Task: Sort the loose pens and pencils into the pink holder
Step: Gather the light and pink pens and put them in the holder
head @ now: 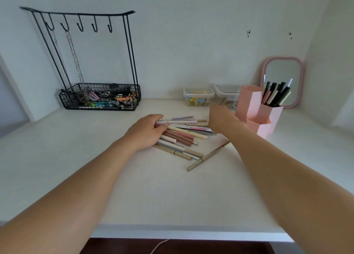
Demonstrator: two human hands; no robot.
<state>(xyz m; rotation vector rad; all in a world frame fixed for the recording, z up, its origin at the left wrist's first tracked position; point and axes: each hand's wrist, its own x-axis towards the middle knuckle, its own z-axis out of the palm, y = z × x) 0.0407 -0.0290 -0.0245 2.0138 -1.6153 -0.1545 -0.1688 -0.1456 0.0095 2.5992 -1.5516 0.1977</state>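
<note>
A: Which way are the loose pens and pencils (180, 135) lying?

B: They are lying flat in a rough pile in the middle of the white tabletop (95, 158), long axes mostly running left to right, ends fanning out toward the right. One tan pencil (207, 156) is lying apart at the pile's near right, slanting from near-left up to far-right.

A: And the pink holder (256, 110)?

B: It is standing upright on the right of the tabletop, just beyond the pile. Dark pens (275, 95) are standing in its tallest rear compartment, leaning to the right.

A: What is the left hand (147, 132) doing?

B: It is reaching in from the near left, palm down, resting on the left ends of the pile. Its fingers are curling over a few of the top pens, gripping them.

A: The right hand (222, 119)?

B: It is stretching forward over the right end of the pile, beside the holder, back toward the camera. Its fingers are hidden and blurred, so I cannot tell whether it is holding anything.

A: Anything else?

B: A black wire rack (99, 96) is standing far left, two clear boxes (199, 97) and a pink mirror (282, 81) behind the holder.
</note>
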